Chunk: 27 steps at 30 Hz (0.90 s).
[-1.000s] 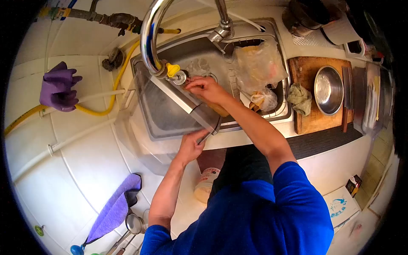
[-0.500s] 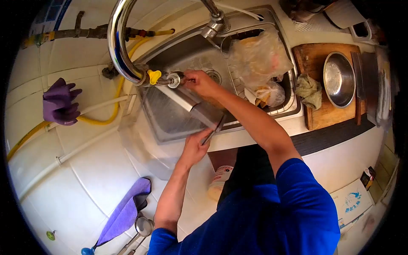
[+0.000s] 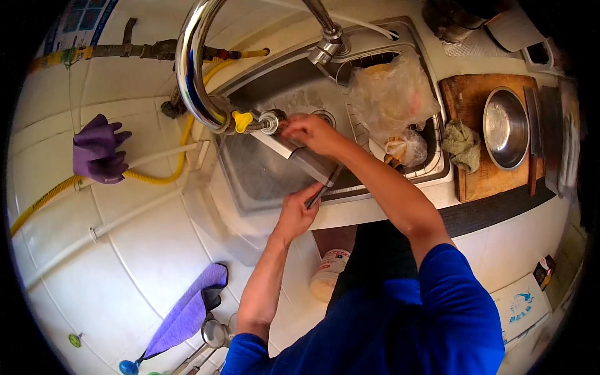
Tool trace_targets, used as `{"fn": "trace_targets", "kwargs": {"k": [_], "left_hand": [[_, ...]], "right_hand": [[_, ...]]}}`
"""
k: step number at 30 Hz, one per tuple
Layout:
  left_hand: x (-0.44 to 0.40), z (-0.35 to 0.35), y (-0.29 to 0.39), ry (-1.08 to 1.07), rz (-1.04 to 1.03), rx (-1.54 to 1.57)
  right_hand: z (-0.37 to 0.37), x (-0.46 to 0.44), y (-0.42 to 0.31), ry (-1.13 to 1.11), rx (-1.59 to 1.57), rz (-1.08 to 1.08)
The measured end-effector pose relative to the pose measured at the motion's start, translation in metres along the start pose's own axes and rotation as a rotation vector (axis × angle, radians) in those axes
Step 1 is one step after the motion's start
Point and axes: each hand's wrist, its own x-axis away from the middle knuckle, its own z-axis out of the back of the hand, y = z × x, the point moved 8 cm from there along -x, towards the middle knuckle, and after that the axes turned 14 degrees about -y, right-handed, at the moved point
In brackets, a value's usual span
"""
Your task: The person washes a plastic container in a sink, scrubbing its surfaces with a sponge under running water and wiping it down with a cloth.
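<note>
In the head view, my left hand [image 3: 297, 212] is closed on the near, dark-edged end of a long, flat metal piece [image 3: 307, 164]. One section of it is bright silver and another dull grey; its exact kind I cannot make out. It slants over the left basin of the steel sink [image 3: 262, 178], its far end under the tap spout [image 3: 270, 121]. My right hand [image 3: 319, 134] is beside the spout, above the piece. Its fingers are curled and slightly blurred, and anything between them is hidden. A yellow lever [image 3: 242, 121] sits beside the spout.
Right of the basin, a wire rack [image 3: 359, 134] carries plastic bags [image 3: 397, 94]. Farther right, a wooden board [image 3: 465, 90] bears a metal bowl [image 3: 505, 128] and a crumpled cloth [image 3: 462, 145]. A purple glove [image 3: 100, 150] and purple cloth [image 3: 187, 309] hang at left. Below stands a white bucket [image 3: 328, 275].
The whole view has shifted slightly, so everything sits a little farther right. My right hand has moved slightly away from the spout along the metal piece; my left hand keeps its grip.
</note>
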Motion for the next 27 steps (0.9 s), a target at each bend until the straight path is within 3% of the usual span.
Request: {"fn": "trace_targets", "kwargs": {"k": [1,5,8,13,17,20,23,25,26,27], "left_hand": [[-0.001,0.000,0.000,-0.032,0.052,0.047],[-0.002,0.000,0.000,-0.005,0.009,0.037],[-0.005,0.002,0.002,0.069,-0.110,-0.046],[-0.005,0.003,0.004,0.002,-0.002,-0.022],[-0.002,-0.002,-0.006,-0.001,-0.017,0.047],[-0.001,-0.003,-0.005,-0.020,0.022,0.060],[0.006,0.003,0.004,0.036,-0.057,0.033],[0.013,0.001,0.004,0.063,-0.132,0.022],[0.014,0.002,0.005,0.068,-0.138,0.031],[0.015,0.001,0.004,0.045,-0.124,0.054]], "right_hand": [[0.000,0.011,-0.010,-0.024,0.081,0.084],[0.004,0.026,-0.011,0.026,-0.062,-0.005],[0.005,-0.016,0.006,-0.049,0.191,-0.089],[0.004,0.017,0.003,-0.060,0.029,0.054],[-0.001,-0.004,0.008,-0.053,0.004,-0.007],[0.009,-0.038,0.012,0.094,0.109,0.051],[0.011,-0.040,0.029,0.117,-0.075,-0.085],[0.005,-0.013,0.026,-0.214,0.102,-0.261],[0.003,0.000,0.015,-0.205,-0.056,-0.137],[0.000,0.010,0.018,-0.213,-0.052,-0.145]]}}
